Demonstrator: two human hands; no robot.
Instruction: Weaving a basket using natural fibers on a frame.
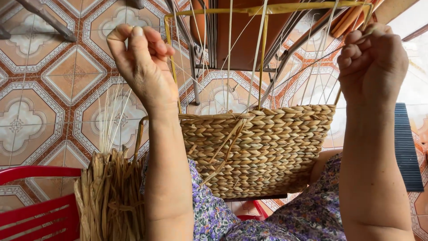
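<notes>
The half-woven basket (263, 149) sits on our lap, strands (229, 58) rising to a frame (267, 9). Our right hand (372, 67) is clenched, probably round a frame corner; our left hand (142, 60) pinches one strand, best kept taut and straight.

Both hands, left hand (142, 58) and right hand (372, 62), pinch strands above woven basket (267, 147).

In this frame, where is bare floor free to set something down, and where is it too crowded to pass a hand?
Bare patterned tile floor lies open at the left, bordered by the red chair, the dried fibre bundle and the left hand. It is crowded in the middle: thin upright strands on a yellow frame rise from the woven basket between both hands, the right hand gripping the frame's corner.
</notes>
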